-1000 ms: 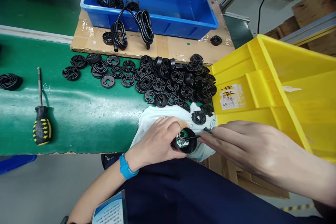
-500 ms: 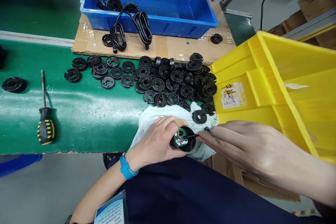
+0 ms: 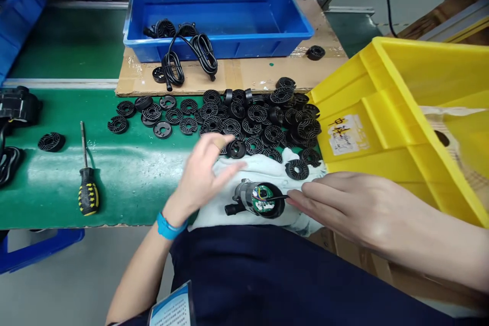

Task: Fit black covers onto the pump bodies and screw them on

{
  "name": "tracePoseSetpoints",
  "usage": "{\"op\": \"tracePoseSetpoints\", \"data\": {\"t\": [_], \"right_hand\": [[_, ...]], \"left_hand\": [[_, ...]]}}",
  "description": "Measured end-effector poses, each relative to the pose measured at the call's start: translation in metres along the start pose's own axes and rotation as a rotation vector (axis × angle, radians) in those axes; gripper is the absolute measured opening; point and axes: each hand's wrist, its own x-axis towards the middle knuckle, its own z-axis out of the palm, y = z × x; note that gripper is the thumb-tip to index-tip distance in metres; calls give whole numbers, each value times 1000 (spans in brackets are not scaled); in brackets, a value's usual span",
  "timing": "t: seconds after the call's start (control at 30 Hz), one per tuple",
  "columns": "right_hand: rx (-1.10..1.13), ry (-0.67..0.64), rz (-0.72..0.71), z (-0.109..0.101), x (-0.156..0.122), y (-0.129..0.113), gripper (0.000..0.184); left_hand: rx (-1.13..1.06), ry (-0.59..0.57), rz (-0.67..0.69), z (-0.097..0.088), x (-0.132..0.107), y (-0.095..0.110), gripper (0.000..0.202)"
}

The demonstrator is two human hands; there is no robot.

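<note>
A small black pump (image 3: pixel 248 197) lies on its side on a pale cloth (image 3: pixel 214 214), its open end facing right. Inside that end shows a green circuit board (image 3: pixel 263 205) with thin coloured wires. From the board a black cable (image 3: pixel 279 197) runs into the pinched fingers of my right hand (image 3: pixel 355 209). My left hand (image 3: pixel 204 175) is in the air left of the pump, thumb and fingers apart, holding nothing. Just beyond its fingertips spreads a pile of black round caps (image 3: pixel 252 127) with grooved faces.
Behind the caps, a blue bin (image 3: pixel 229 46) stands on cardboard (image 3: pixel 244 74), coiled black cables (image 3: pixel 206 56) hanging over its front. At right is a yellow bin (image 3: pixel 367 137). A screwdriver (image 3: pixel 87 183) and a loose cap (image 3: pixel 51 141) lie left on the green mat (image 3: pixel 145 173).
My left hand has let go of the pump and moved up and left, its fingers opening. My right hand keeps its pinch on the cable. The view has shifted, showing more at the left.
</note>
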Motion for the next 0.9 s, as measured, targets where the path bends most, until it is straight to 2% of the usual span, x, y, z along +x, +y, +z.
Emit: {"op": "tracePoseSetpoints", "data": {"t": [0.07, 0.17, 0.23, 0.3, 0.4, 0.53, 0.6, 0.67, 0.8, 0.9], "right_hand": [[-13, 41, 14, 4, -1, -2, 33], [-1, 46, 22, 5, 0, -3, 39], [6, 36, 22, 4, 1, -2, 39], [13, 26, 25, 3, 1, -2, 38], [18, 24, 28, 3, 0, -2, 37], [31, 45, 36, 3, -1, -3, 37], [44, 50, 33, 2, 0, -3, 33], [53, 60, 25, 1, 1, -3, 29], [50, 65, 7, -1, 2, -2, 30], [41, 57, 7, -2, 3, -1, 29]], "left_hand": [[315, 22, -17, -14, 18, -14, 44], [621, -174, 97, -22, 41, -32, 60], [693, -331, 206, -20, 51, -41, 62], [725, -425, 259, -18, 57, -46, 56], [786, -434, 249, -20, 57, -42, 48], [895, -300, 141, -32, 35, -21, 46], [945, -210, 27, -36, 15, -10, 42], [1019, -167, -131, -35, -8, -3, 38], [1083, -290, -384, -33, -43, 0, 44], [936, -376, -414, -43, -58, 0, 57]]}}
